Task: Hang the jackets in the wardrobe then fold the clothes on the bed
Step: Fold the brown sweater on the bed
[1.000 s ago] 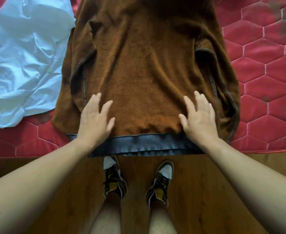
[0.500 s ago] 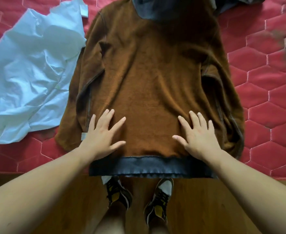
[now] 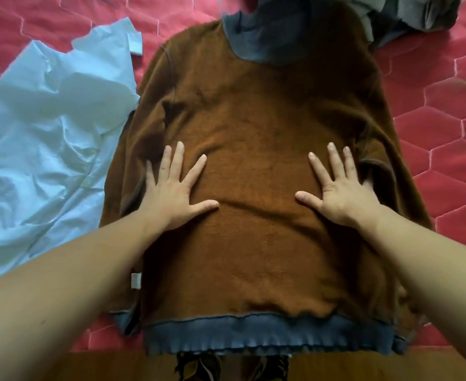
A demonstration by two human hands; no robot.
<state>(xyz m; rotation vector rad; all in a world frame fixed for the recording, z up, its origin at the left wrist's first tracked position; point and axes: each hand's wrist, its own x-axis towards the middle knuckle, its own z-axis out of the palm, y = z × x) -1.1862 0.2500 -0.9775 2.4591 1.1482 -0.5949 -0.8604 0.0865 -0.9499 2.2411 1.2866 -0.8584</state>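
Observation:
A brown fleece sweater point(image 3: 256, 251) with a dark blue-grey hem band and collar lies flat on the red quilted bed point(image 3: 443, 127), its hem at the bed's near edge. My left hand point(image 3: 171, 191) presses flat on its middle left with fingers spread. My right hand point(image 3: 336, 188) presses flat on its middle right, fingers spread too. Both sleeves look folded in along the sides. Neither hand grips anything.
A crumpled light blue shirt point(image 3: 42, 144) lies on the bed to the left, touching the sweater's edge. A grey garment point(image 3: 407, 15) is bunched at the top right. Wooden floor point(image 3: 89, 367) and my shoes point(image 3: 198, 365) show below the bed edge.
Both hands slid from near the hem up to the middle of the sweater, fingers spreading. The view moved closer and further up the bed.

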